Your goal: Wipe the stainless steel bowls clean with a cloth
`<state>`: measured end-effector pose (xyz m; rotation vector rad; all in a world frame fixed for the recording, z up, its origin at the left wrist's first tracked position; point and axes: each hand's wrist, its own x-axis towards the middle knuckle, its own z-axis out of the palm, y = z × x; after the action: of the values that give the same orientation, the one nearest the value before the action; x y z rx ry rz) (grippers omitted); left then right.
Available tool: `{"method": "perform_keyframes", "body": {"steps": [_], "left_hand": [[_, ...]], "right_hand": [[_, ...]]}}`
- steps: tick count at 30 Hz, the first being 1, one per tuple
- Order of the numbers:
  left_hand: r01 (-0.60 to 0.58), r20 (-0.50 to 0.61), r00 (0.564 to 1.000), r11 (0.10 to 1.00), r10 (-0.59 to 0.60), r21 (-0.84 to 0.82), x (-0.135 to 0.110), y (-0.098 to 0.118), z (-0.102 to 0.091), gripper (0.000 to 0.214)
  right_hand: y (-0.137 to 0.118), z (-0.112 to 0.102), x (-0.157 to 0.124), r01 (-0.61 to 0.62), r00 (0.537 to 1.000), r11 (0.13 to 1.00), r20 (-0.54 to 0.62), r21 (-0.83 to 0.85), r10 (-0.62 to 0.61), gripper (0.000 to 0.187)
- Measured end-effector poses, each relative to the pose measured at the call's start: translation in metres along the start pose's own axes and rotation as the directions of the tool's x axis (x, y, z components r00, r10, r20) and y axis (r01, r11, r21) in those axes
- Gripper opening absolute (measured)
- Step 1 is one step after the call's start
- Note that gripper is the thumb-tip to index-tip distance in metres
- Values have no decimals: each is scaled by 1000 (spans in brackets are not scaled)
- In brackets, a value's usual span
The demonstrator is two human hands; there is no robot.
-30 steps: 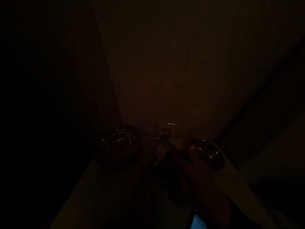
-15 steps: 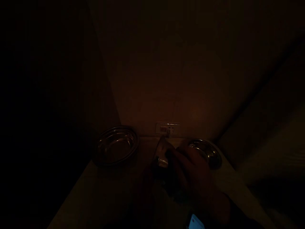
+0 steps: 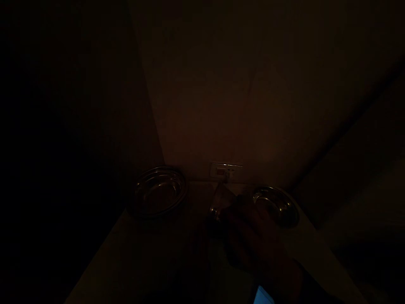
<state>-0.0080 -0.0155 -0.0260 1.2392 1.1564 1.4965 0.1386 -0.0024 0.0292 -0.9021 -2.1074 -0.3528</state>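
Note:
The scene is very dark. My right hand (image 3: 253,238) reaches in from the lower right over a pale counter (image 3: 142,257), its fingers curled round a small shiny metal vessel (image 3: 219,203) that is tilted. I cannot make out exactly what the vessel is. A steel bowl (image 3: 158,192) sits to the left of the hand, and a second steel bowl (image 3: 276,205) sits just to its right. My left hand is not in view.
A wall socket plate (image 3: 226,171) is set low in the wall behind the counter. Dark walls close in on the left and right. Something glows pale blue (image 3: 262,296) near my wrist at the bottom edge.
My right hand and the metal vessel have shifted slightly; the vessel's tilt and glint changed. Both bowls stay put, apart from small camera movement.

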Motion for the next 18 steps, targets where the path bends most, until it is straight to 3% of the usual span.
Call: {"method": "perform_keyframes", "body": {"steps": [4,10,18], "left_hand": [[-2,-10,1000,1000,2,4,-3,1,2,27],[-14,-20,1000,1000,15,25,-3,-1,1,27],[-20,-13,1000,998,21,56,-6,-7,2,26]], "right_hand": [[-5,2,0,81,996,997,30,-19,-80,31],[2,1,1,-23,999,1000,-46,-6,23,24],[-7,7,-3,29,1000,999,2,21,-29,30]]}}
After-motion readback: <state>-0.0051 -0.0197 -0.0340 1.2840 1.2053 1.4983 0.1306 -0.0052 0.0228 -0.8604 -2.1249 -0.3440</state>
